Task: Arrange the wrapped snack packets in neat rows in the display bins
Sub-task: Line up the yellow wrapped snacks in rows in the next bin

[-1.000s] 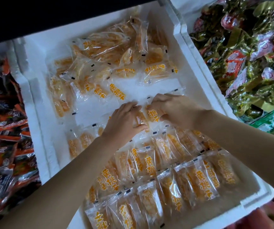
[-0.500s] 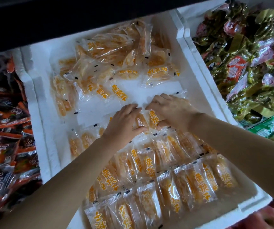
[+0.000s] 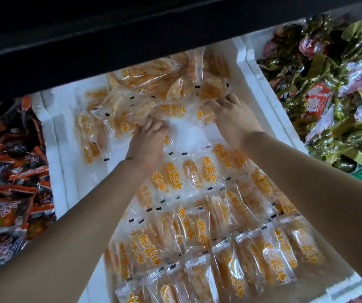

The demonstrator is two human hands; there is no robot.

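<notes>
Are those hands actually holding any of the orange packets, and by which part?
Cannot tell: left hand and right hand touch near edges of the loose packets, grip unclear.

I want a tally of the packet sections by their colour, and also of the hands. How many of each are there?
Orange section: 1
Red and black section: 1
Green and pink section: 1
Hands: 2 (left hand, right hand)
Total: 5
</notes>
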